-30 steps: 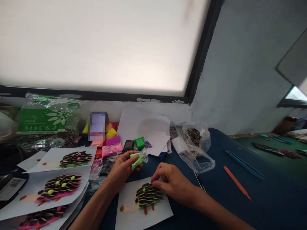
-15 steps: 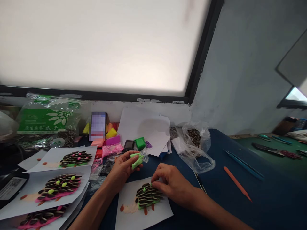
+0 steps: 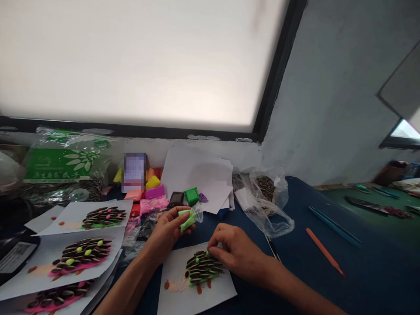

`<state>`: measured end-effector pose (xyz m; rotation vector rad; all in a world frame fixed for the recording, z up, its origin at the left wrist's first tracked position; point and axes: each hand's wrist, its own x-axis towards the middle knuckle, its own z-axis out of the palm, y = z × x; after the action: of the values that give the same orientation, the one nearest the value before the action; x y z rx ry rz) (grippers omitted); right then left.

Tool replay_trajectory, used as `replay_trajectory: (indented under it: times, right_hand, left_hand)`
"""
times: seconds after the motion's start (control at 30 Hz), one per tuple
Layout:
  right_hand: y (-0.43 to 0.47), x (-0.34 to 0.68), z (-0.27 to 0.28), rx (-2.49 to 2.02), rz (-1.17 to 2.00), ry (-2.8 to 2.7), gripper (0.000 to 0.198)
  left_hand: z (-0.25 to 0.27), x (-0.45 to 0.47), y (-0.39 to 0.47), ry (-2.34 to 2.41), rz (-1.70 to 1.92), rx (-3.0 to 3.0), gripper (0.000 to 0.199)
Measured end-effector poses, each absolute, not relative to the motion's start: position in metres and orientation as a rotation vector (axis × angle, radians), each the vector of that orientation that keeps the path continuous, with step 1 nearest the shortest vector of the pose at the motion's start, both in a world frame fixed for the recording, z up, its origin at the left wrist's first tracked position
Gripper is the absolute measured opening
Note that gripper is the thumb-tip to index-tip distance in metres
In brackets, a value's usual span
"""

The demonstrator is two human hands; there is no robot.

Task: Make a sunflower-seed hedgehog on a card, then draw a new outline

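Note:
My left hand (image 3: 170, 227) is closed around a small clear packet of light green modelling clay (image 3: 188, 220), held above the table. Below it lies a white sheet (image 3: 177, 302) bearing a hedgehog picture (image 3: 204, 272), with sunflower seeds as spines on green clay and a pale clay snout. One small green clay ball (image 3: 197, 260) sits among the seeds. At the upper edge of the spines, the thumb and forefinger of my right hand (image 3: 231, 247) are pinched on another tiny green clay ball (image 3: 208, 253), partly hidden by the fingertips.
Similar hedgehog pictures (image 3: 82, 258) overlap at left. Behind are a green seed bag (image 3: 62, 164), coloured clay packets (image 3: 154, 192), paper sheets (image 3: 197, 168) and a plastic bag of seeds (image 3: 265, 188). An orange clay tool (image 3: 324, 251) and blue tweezers (image 3: 334, 225) lie at right.
Both hands stay almost in place. The green ball at my right fingertips now shows a little more clearly.

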<state>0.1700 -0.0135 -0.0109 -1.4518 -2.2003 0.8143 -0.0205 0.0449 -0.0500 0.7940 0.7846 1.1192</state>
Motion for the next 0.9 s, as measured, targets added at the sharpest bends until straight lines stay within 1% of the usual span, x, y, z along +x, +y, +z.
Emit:
replay_trajectory:
  times: [0.43, 0.9]
  right_hand:
    - [-0.0148, 0.1722, -0.0123, -1.448, 0.825, -2.184, 0.011]
    - [-0.0147, 0.1706, -0.0104, -1.448, 0.825, -2.181, 0.012]
  left_hand:
    - [-0.0521, -0.0212, 0.0458, 0.788, 1.113, 0.797, 0.055]
    - [-0.0530, -0.0205, 0.0465, 0.782, 1.120, 0.797, 0.050]
